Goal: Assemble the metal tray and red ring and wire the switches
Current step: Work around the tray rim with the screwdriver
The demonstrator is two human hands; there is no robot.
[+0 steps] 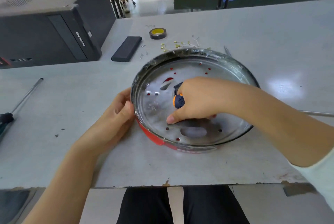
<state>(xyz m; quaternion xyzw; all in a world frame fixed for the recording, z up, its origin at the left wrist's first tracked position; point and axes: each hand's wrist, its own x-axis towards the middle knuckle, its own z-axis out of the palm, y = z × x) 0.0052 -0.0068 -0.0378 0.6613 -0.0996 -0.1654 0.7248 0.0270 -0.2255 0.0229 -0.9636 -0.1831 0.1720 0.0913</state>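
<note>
Here the tray (pixel 195 97), a round metal dish with several small holes and two oval slots, sits nested in the red ring (pixel 150 136) on the grey table (pixel 72 115), near the front edge. The ring shows only as a red band along the tray's near-left rim.

The left hand (pixel 115 115) grips the tray's left rim, thumb and fingers curled against the edge. The right hand (pixel 197 99) reaches in over the tray, its fingers wrapped round a short screwdriver (pixel 179 100) with an orange-and-blue handle, the thumb pointing down toward the tray floor. The tool's tip is hidden by the hand.

Behind the tray lie a scatter of small brass terminals (pixel 176 43) and thin white wires (pixel 194 42). A roll of tape (pixel 157 33) stands farther back, with a flat black case (pixel 126 48) to its left. A black computer tower (pixel 45 33) lies on its side at the far left. A long screwdriver (pixel 19 104) rests near the left edge, well apart from the tray.
</note>
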